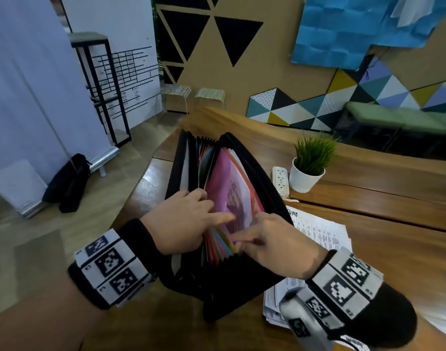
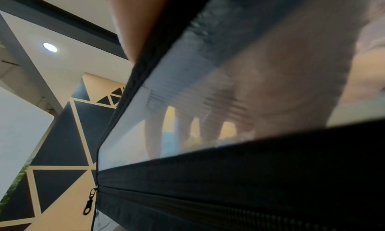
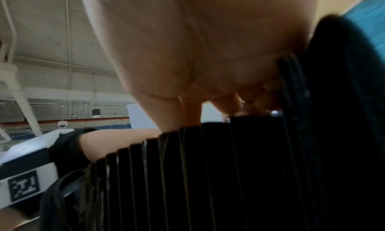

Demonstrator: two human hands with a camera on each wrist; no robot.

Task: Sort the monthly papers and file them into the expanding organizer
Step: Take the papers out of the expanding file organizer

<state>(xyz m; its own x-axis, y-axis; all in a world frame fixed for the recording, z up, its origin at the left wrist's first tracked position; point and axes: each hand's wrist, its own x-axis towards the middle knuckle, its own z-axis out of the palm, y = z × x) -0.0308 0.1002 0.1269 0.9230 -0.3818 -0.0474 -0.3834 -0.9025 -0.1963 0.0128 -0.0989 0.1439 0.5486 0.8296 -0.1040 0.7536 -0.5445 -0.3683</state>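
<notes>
The black expanding organizer (image 1: 257, 173) stands open on the wooden table (image 1: 383, 252), its coloured dividers (image 1: 220, 245) fanned out. A printed sheet (image 1: 235, 196) sits behind the translucent pink divider. My left hand (image 1: 186, 219) pushes the left dividers aside, index finger stretched onto the pink one. My right hand (image 1: 265, 239) pinches the pink divider's near edge between thumb and index. The left wrist view shows fingers (image 2: 260, 94) through the organizer's clear panel (image 2: 145, 135). In the right wrist view my palm (image 3: 198, 53) hangs over the black pleats (image 3: 208, 177). A stack of printed papers (image 1: 323, 231) lies right of the organizer.
A small potted plant (image 1: 310, 168) and a white power strip (image 1: 281, 181) stand behind the paper stack. A black bag (image 1: 70, 183) lies on the floor at the left, near a banner stand. Two stools (image 1: 191, 95) stand beyond the table's far end.
</notes>
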